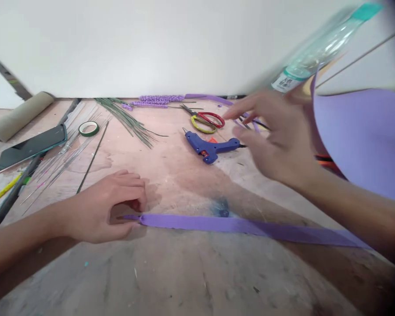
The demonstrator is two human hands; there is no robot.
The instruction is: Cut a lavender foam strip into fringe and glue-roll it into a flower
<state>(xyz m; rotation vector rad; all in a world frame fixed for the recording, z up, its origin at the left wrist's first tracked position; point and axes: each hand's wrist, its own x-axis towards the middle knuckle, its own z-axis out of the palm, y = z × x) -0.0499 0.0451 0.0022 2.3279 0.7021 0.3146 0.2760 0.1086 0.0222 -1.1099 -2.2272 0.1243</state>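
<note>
Left hand (107, 206) pinches purple strip (243, 227) end; right hand (276, 136) open, above strip.

Left hand (107, 206): enters from the near left, forearm bare and lying low, slanting up toward the centre. Palm down, knuckles raised, fingers curled inward; thumb and forefinger tips meet in a pinch at the hand's right edge. Sharp in view, resting on the surface.

Right hand (276, 138): enters from the near right, forearm bare, running diagonally toward the far centre. Raised off the surface, back of hand toward the camera. Fingers (240, 112) spread and extended leftward, slightly bent, nothing between them. Blurred by motion; exact fingertip positions cannot be told. Hands well apart, right farther than left.
</note>
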